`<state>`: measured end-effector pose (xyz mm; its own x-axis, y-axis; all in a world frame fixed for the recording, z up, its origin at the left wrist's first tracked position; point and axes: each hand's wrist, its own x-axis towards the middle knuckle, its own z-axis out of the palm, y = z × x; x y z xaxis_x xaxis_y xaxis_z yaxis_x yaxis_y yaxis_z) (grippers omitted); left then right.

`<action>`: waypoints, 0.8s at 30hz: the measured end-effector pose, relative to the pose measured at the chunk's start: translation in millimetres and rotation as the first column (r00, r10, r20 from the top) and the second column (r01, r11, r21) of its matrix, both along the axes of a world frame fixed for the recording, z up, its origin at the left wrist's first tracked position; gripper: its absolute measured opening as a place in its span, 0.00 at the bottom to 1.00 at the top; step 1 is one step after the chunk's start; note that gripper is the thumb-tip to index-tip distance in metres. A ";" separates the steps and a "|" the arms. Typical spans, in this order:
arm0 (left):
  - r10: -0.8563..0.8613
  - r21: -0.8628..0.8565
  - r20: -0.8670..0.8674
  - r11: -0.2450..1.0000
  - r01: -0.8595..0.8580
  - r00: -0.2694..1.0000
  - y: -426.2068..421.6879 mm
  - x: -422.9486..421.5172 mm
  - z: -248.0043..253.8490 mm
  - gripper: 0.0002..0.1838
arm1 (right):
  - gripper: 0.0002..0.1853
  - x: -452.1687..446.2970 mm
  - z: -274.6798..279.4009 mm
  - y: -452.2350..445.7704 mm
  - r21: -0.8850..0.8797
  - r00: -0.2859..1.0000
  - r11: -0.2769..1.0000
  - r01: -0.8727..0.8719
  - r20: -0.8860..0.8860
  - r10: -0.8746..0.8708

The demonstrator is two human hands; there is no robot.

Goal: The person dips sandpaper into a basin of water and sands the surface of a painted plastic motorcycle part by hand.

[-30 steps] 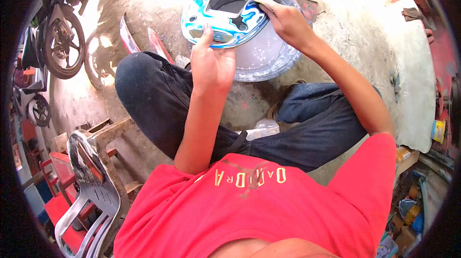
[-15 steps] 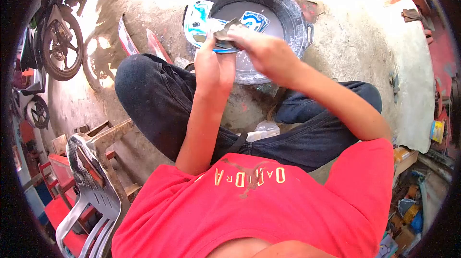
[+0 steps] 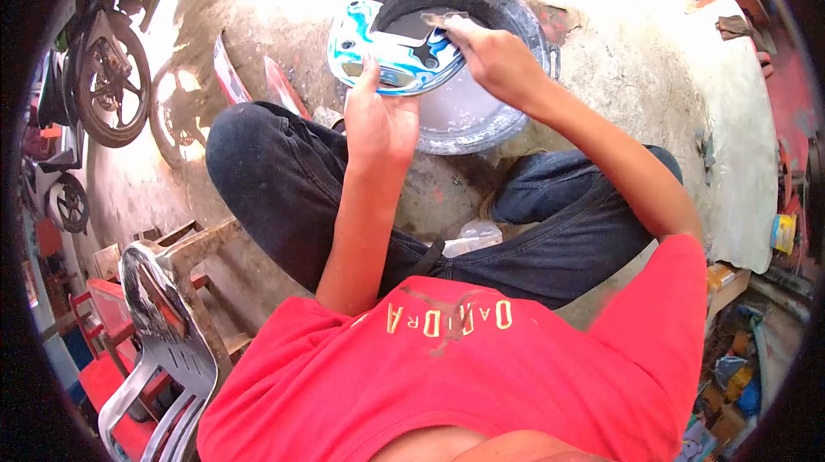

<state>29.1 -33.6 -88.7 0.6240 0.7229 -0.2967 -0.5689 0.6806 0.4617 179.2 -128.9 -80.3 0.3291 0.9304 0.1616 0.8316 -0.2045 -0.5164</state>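
A blue-and-white patterned panel with cut-out openings is held over the left part of a round dark basin. My left hand grips the panel's lower edge, thumb on top. At the panel's right end, my right hand pinches a thin greyish-brown sheet against or just over the surface. Cloudy greyish liquid lies in the basin below.
Two red-and-white panels lie on the floor to the left. Motorcycle wheels stand at the far left. A grey plastic chair is at lower left. A clear plastic bag sits between my legs.
My right hand with the sheet moved from the panel's right end to its middle, then back out to the right end. My left hand keeps its hold, with the panel slightly lower than at first.
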 end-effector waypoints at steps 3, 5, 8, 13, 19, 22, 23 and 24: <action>-0.046 0.062 0.043 0.997 0.044 0.998 5.3 -7.0 -2.5 0.18 | 0.20 -42.7 -6.5 -7.1 0.334 0.974 0.923 -0.190 0.185 0.134; -0.009 0.039 0.020 0.999 0.008 1.000 6.2 -7.6 -0.2 0.19 | 0.20 -49.4 3.5 -10.0 0.302 0.978 0.932 -0.201 0.117 0.173; 0.027 0.014 0.003 1.000 -0.027 1.000 1.4 -8.5 15.0 0.18 | 0.20 -8.6 12.3 -3.9 0.085 0.998 0.994 -0.064 0.004 0.064; -0.015 0.075 0.030 0.997 0.013 0.999 0.6 -14.1 16.5 0.19 | 0.21 -37.4 9.3 -10.8 0.290 0.977 0.936 -0.201 0.123 0.172; -0.019 0.062 0.001 0.998 0.019 1.000 -2.0 -13.4 17.2 0.18 | 0.24 5.4 13.9 -2.5 0.059 0.999 0.998 -0.035 -0.015 0.036; -0.027 0.066 0.028 0.998 0.025 0.999 1.0 -12.9 12.8 0.19 | 0.22 -20.3 5.3 -9.4 0.206 0.973 0.961 -0.183 0.179 0.146; -0.021 0.081 0.021 0.996 0.019 1.000 0.7 -14.0 12.6 0.20 | 0.22 -41.3 -0.6 -13.2 0.312 0.954 0.919 -0.241 0.249 0.165; -0.022 0.100 0.013 0.995 0.021 1.000 0.9 -14.1 12.6 0.20 | 0.23 -56.0 12.0 -17.9 0.244 0.946 0.930 -0.274 0.242 0.215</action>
<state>15.0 -32.8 -76.1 0.6435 0.7346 -0.2150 -0.5614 0.6439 0.5199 123.2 -146.7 -68.2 0.0282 0.8884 0.4582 0.9321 0.1421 -0.3331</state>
